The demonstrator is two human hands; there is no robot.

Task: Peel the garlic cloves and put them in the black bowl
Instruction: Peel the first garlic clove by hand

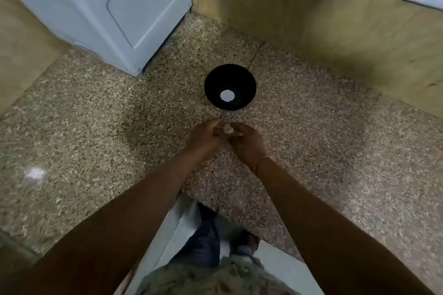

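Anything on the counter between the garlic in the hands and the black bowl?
Nothing visible. The garlic clove sits between both hands, and only bare speckled counter separates it from the black bowl just beyond.

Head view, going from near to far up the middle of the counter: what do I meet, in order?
Hands meeting around a garlic clove → bare speckled counter → black bowl with a bright white spot at its bottom → wooden wall at the back. The white appliance stands off to the far left.
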